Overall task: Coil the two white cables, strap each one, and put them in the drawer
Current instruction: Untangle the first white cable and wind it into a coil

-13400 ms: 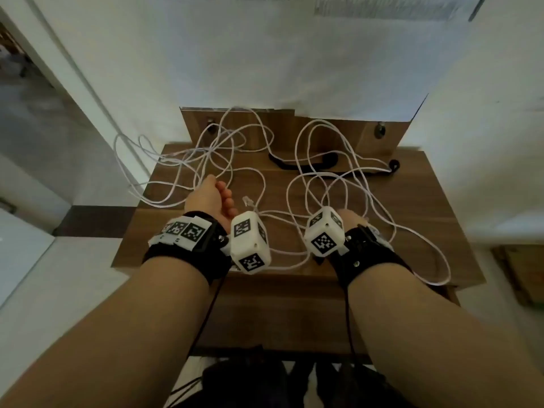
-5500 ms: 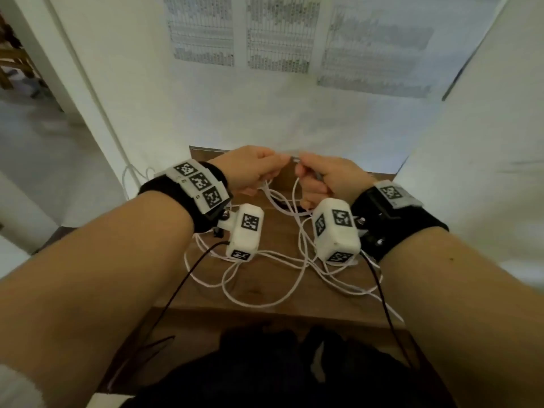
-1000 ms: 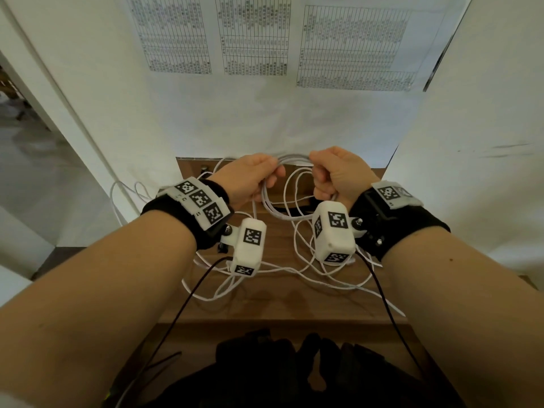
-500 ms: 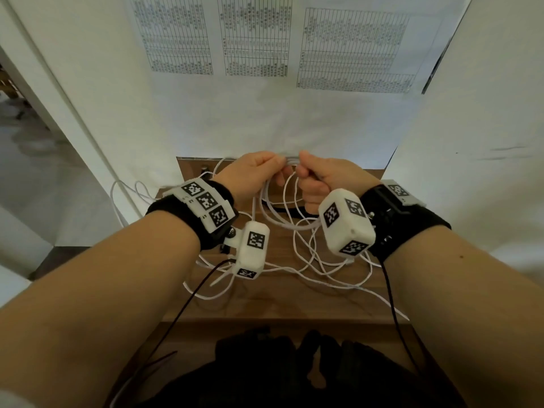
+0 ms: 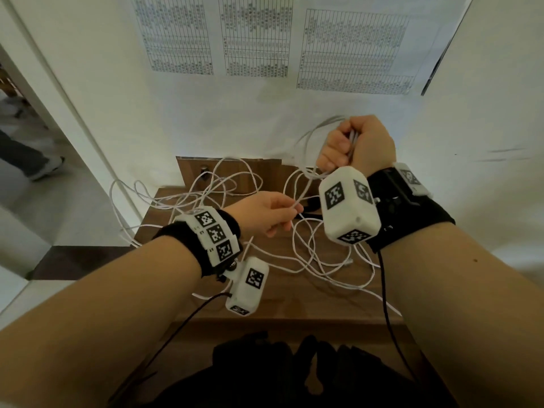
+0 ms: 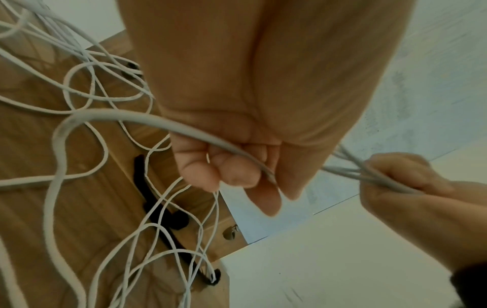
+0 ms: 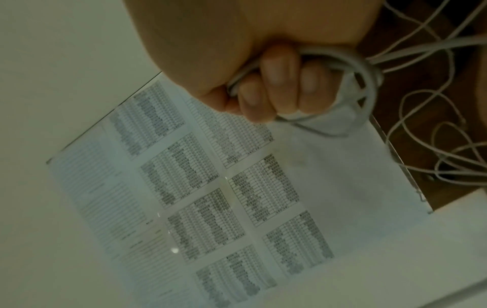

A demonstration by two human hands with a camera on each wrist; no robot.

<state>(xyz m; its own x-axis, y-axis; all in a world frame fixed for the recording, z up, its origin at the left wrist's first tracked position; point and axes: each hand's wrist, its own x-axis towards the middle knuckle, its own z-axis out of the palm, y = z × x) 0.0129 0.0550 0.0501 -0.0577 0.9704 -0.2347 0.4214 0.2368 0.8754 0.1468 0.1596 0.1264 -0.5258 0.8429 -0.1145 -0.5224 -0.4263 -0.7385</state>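
Cables [image 5: 306, 254] lie in loose white tangles across the wooden tabletop [image 5: 279, 301]. The right hand [image 5: 357, 145], raised above it near the wall, is fisted round several gathered loops. The left hand [image 5: 265, 212], lower and apart from it, pinches one strand between thumb and fingers [image 6: 237, 173]. A black strap [image 6: 155, 200] lies under the tangle.

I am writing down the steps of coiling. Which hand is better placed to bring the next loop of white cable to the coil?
The left hand: it pinches one loose strand of the white cable low over the table, while the right hand is raised, gripping the gathered loops.
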